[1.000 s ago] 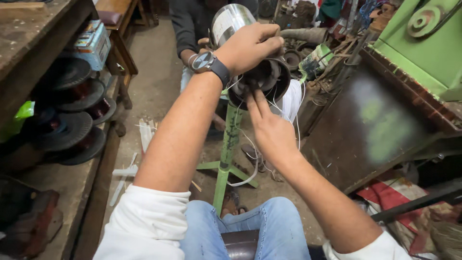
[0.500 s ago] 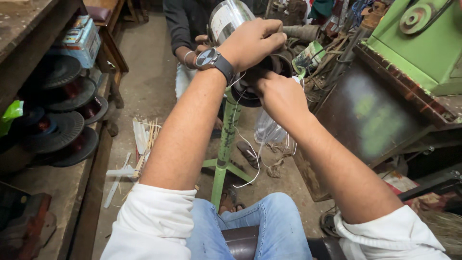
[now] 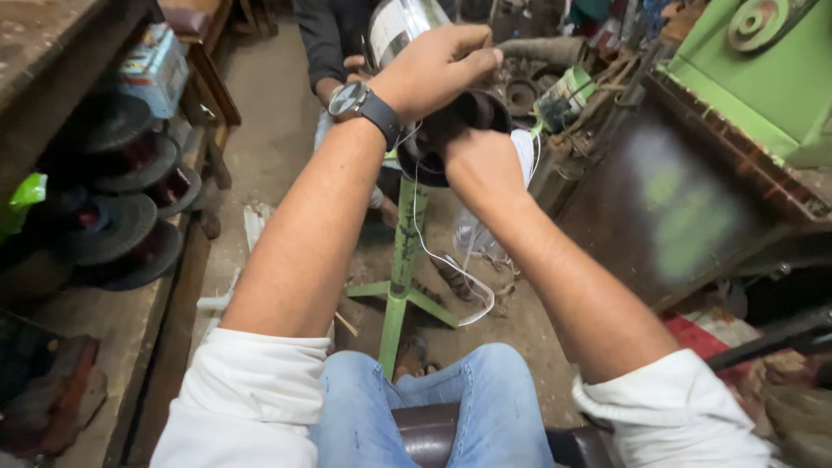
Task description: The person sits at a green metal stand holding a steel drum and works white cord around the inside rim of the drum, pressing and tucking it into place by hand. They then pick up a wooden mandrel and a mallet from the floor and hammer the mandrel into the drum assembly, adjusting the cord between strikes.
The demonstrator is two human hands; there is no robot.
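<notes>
A dark round motor part [image 3: 464,117] sits on top of a green metal stand [image 3: 406,260]. My left hand [image 3: 433,69], with a wristwatch, grips the top of the dark part. My right hand [image 3: 481,169] presses against its near side, fingers hidden behind it. A shiny metal cylinder [image 3: 399,26] stands just behind my left hand. A thin white cord [image 3: 451,260] hangs from the part down toward the floor. Beside my right hand shows a strip of white material [image 3: 524,156].
Dark wire spools [image 3: 113,199] fill a wooden shelf at the left. A green machine [image 3: 763,69] and a dark metal box [image 3: 676,208] stand at the right. Another person in dark sleeves [image 3: 325,43] works beyond the stand. My knees in blue jeans [image 3: 468,407] are below.
My right hand has moved up from below the part and closed against its side. My left hand has kept its grip on top. The view has shifted slightly.
</notes>
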